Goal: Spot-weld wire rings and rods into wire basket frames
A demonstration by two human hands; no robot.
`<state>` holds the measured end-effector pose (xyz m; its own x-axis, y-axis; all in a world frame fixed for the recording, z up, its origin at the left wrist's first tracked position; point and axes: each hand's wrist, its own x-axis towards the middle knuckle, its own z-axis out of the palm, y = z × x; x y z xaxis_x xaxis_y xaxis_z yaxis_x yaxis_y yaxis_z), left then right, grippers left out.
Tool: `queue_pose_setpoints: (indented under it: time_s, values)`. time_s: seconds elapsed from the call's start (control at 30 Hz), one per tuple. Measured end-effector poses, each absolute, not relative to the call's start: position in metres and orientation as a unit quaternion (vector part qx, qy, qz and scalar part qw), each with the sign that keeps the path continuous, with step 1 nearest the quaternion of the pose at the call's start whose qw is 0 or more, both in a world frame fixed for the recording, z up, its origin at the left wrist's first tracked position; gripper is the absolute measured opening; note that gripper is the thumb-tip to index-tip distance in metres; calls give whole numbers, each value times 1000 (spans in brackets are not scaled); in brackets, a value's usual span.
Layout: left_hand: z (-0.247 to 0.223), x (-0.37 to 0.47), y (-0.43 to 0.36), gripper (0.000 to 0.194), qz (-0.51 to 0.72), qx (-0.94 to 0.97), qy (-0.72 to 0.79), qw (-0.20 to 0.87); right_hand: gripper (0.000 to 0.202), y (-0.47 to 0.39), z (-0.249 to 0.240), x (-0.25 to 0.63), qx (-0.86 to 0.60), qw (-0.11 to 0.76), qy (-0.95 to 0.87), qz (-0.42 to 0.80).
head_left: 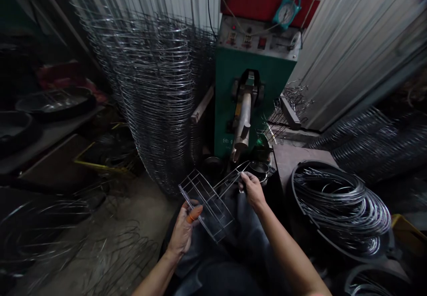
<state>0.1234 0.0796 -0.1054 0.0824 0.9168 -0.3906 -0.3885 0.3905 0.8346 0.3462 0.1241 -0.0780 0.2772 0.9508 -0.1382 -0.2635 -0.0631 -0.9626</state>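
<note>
A wire rack (207, 201) made of thin metal rods is held above the lap, in front of a green machine (230, 82). My left hand (187, 225) grips its left edge; an orange covering shows on the thumb. Fingers closed, my right hand (251, 188) pinches the far right end of the wirework, near a curved rod. Just beyond the rack, the machine's metal arm (243, 120) points down toward the hands. Whether the right-hand wirework is joined to the rack cannot be made out.
Tall stacks of wire rings (160, 87) stand at the left of the machine. On the right, a black basin (296, 193) holds many wire hoops (350, 202). Loose wires (123, 251) lie on the floor at lower left. A blue dial gauge (287, 12) hangs above the machine's panel.
</note>
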Motion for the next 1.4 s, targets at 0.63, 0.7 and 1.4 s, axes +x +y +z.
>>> queue_pose_setpoints:
  time_s: [0.63,0.7,1.4]
  values:
    - [-89,138,98,38,455,263,520,673,34,161,-75,353,-505,624,-276,529]
    - [-86,138,98,39,455,257,521,675,35,159,-74,356,-519,607,-269,539]
    - [-81,142,98,43,503,218,507,665,29,62,-83,335,-576,447,-463,504]
